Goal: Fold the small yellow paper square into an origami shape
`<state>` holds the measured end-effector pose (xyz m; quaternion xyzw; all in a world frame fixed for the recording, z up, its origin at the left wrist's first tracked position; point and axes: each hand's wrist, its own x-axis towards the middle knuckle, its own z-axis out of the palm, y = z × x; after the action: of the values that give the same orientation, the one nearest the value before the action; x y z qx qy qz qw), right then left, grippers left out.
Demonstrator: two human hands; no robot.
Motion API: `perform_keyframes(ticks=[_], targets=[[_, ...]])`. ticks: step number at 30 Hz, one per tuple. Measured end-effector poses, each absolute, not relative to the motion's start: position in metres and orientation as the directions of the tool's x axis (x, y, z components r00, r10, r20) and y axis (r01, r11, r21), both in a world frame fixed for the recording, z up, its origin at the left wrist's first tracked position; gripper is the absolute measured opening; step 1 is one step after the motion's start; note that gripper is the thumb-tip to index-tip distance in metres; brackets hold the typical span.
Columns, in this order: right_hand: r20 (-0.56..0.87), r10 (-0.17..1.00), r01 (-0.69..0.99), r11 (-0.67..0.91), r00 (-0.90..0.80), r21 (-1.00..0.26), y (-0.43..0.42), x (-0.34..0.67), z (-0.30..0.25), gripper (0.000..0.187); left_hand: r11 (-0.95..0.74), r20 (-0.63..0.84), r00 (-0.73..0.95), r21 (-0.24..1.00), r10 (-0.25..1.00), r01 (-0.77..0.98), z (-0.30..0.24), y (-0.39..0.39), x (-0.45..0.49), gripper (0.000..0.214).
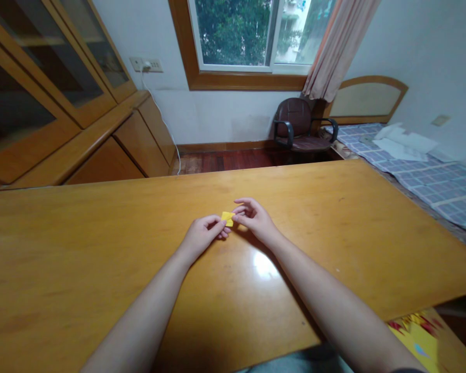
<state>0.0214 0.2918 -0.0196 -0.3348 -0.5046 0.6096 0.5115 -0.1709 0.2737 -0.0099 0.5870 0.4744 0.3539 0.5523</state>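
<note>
A small piece of folded yellow paper (228, 218) is held just above the middle of the wooden table (112, 259). My left hand (206, 233) pinches its lower left part between thumb and fingers. From the other side, the thumb and index finger of my right hand (254, 220) close on the paper's right edge, with the other fingers loosely curled and raised. The fingertips hide part of the paper, so its exact folds are hard to make out.
Yellow paper sheets (419, 339) and red bits lie on a lower surface at the bottom right. Beyond the table's far edge stands a dark office chair (297, 124). A bed (423, 171) runs along the right, a wooden cabinet (112, 140) along the left.
</note>
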Motion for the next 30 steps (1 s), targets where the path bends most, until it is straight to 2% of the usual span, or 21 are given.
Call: perform_keyframes(ticks=[9, 16, 30], targets=[[0.124, 0.961, -0.318, 0.041, -0.246, -0.947, 0.291, 0.020, -0.021, 0.042, 0.064, -0.123, 0.328, 0.980, 0.937, 0.186, -0.007, 0.272, -0.171, 0.032], [0.124, 0.955, -0.275, 0.047, -0.269, -0.960, 0.288, 0.018, -0.021, 0.045, 0.055, -0.099, 0.279, 0.985, 0.955, 0.164, 0.002, 0.272, -0.168, 0.032], [0.124, 0.954, -0.278, 0.045, -0.272, -0.960, 0.286, 0.017, -0.016, 0.043, 0.029, -0.097, 0.321, 0.977, 0.942, 0.211, -0.001, 0.272, -0.170, 0.032]])
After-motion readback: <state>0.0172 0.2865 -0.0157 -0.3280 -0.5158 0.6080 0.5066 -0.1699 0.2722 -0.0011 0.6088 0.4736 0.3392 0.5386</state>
